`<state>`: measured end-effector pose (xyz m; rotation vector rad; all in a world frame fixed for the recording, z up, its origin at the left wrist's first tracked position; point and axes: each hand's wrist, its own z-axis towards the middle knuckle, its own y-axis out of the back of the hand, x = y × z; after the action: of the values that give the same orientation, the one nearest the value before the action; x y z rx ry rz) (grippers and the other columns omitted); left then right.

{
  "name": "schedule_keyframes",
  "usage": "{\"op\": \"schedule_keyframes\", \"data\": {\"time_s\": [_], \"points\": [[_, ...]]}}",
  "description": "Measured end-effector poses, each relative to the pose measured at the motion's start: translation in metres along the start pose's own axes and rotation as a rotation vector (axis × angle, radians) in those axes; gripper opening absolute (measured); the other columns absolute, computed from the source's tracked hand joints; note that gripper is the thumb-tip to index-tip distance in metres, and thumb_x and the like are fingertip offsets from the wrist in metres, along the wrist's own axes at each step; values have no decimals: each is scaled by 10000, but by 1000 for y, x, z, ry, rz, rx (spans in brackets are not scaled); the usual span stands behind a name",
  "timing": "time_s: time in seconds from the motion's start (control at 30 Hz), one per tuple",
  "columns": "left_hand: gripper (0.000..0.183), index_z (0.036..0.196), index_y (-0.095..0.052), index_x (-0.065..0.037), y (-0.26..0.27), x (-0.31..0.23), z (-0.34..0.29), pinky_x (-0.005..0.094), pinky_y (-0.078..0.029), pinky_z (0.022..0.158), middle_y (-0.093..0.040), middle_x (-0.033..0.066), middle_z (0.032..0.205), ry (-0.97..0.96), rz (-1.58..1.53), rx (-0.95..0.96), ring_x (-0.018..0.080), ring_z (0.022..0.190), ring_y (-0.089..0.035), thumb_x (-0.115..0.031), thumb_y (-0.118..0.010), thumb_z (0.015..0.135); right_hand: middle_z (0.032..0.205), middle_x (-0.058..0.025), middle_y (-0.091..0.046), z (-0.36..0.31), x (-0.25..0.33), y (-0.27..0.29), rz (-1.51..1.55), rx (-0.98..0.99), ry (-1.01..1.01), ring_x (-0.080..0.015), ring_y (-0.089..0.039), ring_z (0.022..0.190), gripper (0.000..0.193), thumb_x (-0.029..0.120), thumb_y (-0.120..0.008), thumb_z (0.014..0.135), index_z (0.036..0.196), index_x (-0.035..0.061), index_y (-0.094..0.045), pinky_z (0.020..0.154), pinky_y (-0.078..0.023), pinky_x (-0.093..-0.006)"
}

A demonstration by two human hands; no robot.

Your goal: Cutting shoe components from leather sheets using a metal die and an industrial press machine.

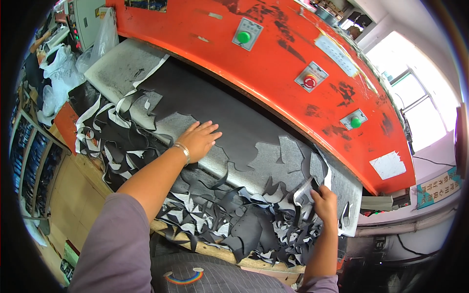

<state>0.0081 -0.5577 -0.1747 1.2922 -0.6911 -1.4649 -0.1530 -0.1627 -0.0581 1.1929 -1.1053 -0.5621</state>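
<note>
Pressing our left hand flat on the dark sheet, fingers together and pointing toward 2 o'clock. That sheet lies on the grey bed under the orange press head, its long axis running from 10 to 4 o'clock. Down at 4 o'clock our right hand pinches a metal cutter, just beside the pile of scraps.

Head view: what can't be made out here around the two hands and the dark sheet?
- Right hand: its grip is hidden by its own back; the pale cutter shows only partly.
- Dark sheet: far edge hidden under the orange press head.
- Left hand: palm side unseen.
</note>
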Motion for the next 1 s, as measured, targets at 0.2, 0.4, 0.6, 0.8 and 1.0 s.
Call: {"op": "schedule_keyframes", "data": {"time_s": [0.2,0.4,0.6,0.8,1.0], "points": [[417,1326,-515,-97,1,22,-5,416,-228,1146,-470,94,1410,-22,-95,50,251,1365,-349,-153,-510,913,746,-121,-610,54,145,-120,587,143,-219,-172,-551,459,493,40,-568,847,1314,42,-411,342,-407,-304],[559,1382,-396,-30,6,39,-3,409,-224,1150,-466,162,1387,22,-288,-13,278,1357,-356,-194,-560,874,764,-263,-639,71,197,-181,298,-233,-186,-362,-635,541,458,116,-481,857,1290,0,-387,512,-512,-448],[755,1376,-386,-32,26,53,-3,392,-191,1162,-434,203,1403,88,-316,102,268,1371,-335,-406,-677,788,815,-269,-650,62,227,-183,389,-197,-395,-359,-663,675,463,220,-516,892,1276,-20,-419,660,-526,-429],[754,1294,-453,-41,23,30,11,419,-187,1159,-502,182,1312,77,-250,-1,270,1330,-382,-437,-746,724,1229,-193,-568,82,134,-186,486,-258,95,-322,-560,1118,592,164,-610,808,1361,28,-447,969,-424,-383],[691,1311,-460,-77,11,50,27,424,-258,1075,-545,111,1274,107,-293,-14,243,1288,-423,-350,-749,745,1259,-197,-535,75,147,-179,388,-74,71,-314,-524,1162,655,122,-735,717,1330,67,-511,999,-404,-393]]}}
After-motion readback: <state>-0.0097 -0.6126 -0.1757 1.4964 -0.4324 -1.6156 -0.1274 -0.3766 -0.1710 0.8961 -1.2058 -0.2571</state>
